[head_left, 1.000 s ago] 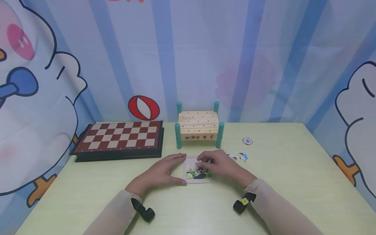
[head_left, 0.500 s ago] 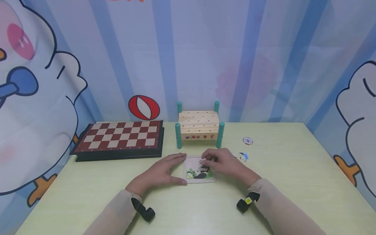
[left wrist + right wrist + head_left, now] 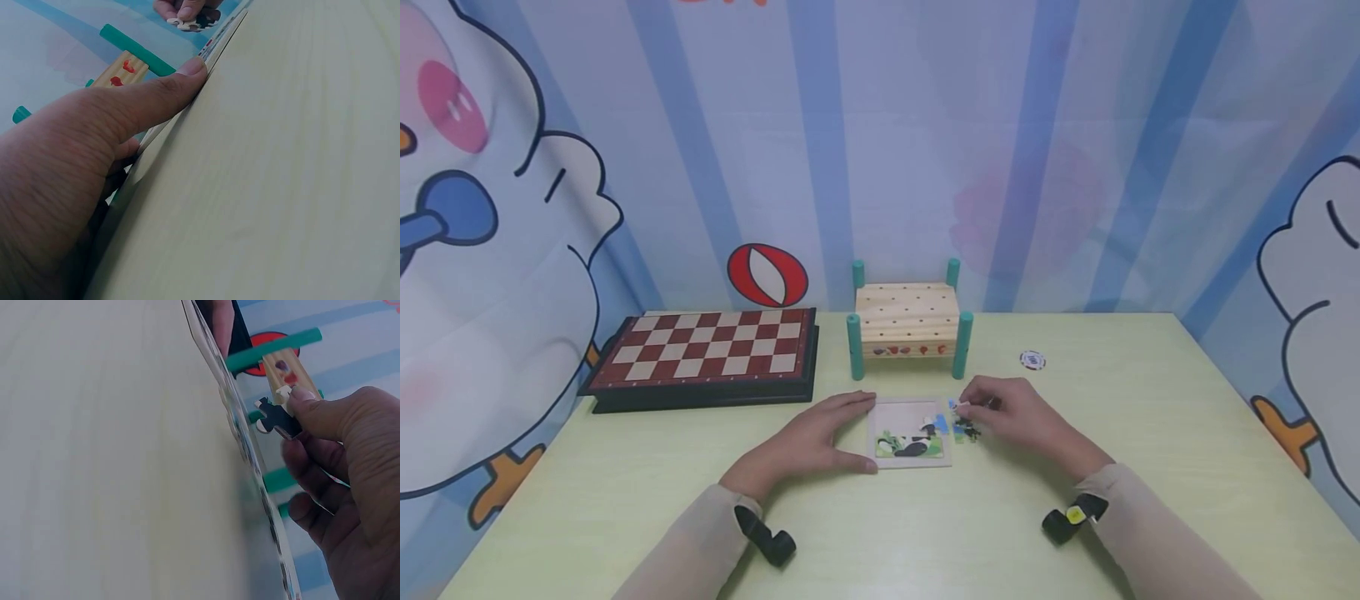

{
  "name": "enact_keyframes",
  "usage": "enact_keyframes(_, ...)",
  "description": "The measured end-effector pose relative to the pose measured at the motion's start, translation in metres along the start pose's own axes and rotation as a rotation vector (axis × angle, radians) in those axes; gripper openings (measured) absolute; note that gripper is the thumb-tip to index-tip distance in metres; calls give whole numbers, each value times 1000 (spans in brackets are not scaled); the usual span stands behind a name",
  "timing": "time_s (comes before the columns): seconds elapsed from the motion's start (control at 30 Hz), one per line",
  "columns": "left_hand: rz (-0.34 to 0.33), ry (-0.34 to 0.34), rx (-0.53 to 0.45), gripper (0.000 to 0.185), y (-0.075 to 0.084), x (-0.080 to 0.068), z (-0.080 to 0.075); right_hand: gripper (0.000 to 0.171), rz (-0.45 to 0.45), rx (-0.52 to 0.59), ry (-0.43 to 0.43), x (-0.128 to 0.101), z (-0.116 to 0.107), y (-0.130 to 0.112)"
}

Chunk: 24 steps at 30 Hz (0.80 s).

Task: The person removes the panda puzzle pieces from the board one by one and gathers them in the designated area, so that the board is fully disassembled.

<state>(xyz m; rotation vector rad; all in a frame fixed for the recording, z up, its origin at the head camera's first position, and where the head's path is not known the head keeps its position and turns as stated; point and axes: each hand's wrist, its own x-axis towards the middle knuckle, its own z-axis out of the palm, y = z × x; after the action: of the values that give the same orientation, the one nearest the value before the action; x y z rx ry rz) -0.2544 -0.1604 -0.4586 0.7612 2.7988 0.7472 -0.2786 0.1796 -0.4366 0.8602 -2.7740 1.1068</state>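
Head view: pale green table point(image 3: 1150, 467), cartoon curtain backdrop point(image 3: 1075, 167).

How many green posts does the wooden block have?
4, one at each corner of the wooden block: front left, front right, back left, back right. None looks hidden.

My left hand point(image 3: 808, 440) rests at the left edge of the puzzle tray point(image 3: 912, 434), mid-table. My right hand point(image 3: 1018, 418) holds a puzzle piece point(image 3: 275, 416) just right of it. The chessboard point(image 3: 703, 355) lies behind-left, the wooden bench point(image 3: 907, 321) behind.
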Motion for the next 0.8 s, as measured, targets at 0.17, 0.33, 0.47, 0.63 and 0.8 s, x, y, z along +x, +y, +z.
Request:
enact_keyframes(0.17, 2, 3, -1, 100, 0, -1, 0, 6, 77, -19, 20, -14, -13, 11)
enact_keyframes(0.33, -3, 3, -1, 101, 1, -1, -1, 6, 119, -17, 21, -26, -23, 22)
enact_keyframes(0.47, 3, 7, 6, 101, 2, -1, -1, 8, 134, -2, 1, -32, -26, 26)
enact_keyframes(0.63, -1, 5, -10, 101, 3, -1, -2, 10, 141, 6, -30, -34, -28, 26)
enact_keyframes(0.8, 0, 6, -8, 101, 2, -1, -1, 9, 136, -18, -46, -34, -28, 26)
